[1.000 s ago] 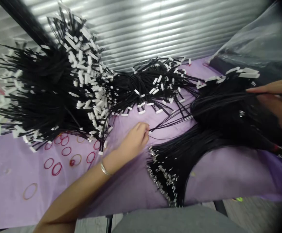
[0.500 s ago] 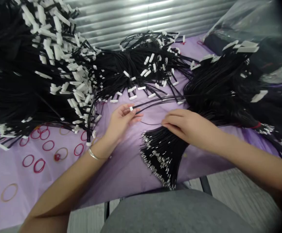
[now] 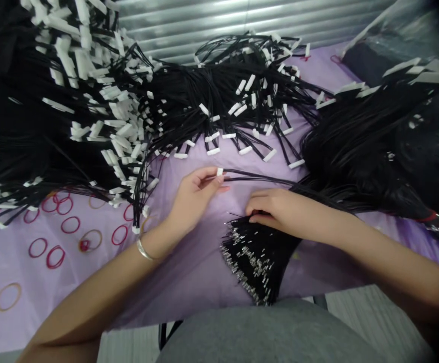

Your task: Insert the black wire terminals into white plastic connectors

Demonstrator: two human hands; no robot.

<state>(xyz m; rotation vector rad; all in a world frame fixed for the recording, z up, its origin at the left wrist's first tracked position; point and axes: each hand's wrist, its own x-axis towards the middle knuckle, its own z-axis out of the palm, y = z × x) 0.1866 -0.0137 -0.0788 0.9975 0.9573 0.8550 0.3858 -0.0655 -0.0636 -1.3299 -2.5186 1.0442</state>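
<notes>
Between the thumb and fingers of my left hand (image 3: pixel 199 199), a small white connector (image 3: pixel 220 172) is pinched. Black wires (image 3: pixel 263 177) run from it to the right, above my other hand. My right hand (image 3: pixel 274 210) is closed, its fingers curled at the upper edge of a fanned wire bundle (image 3: pixel 265 242) whose loose ends carry silvery metal terminals. A thin black wire (image 3: pixel 235 215) sticks out to the left of these fingertips. The fingers partly hide where it is gripped.
A large heap of black wires with white connectors (image 3: pixel 121 143) fills the left. Another pile (image 3: pixel 204 85) lies at the back, and more wires (image 3: pixel 363 131) at the right beside a clear plastic bag (image 3: pixel 397 30). Red rubber bands (image 3: pixel 55 257) are scattered on the purple tablecloth (image 3: pixel 189 282).
My right hand has moved down onto the bundle with the thin wire. My left hand still holds the white connector, slightly farther right. The view has shifted a little.
</notes>
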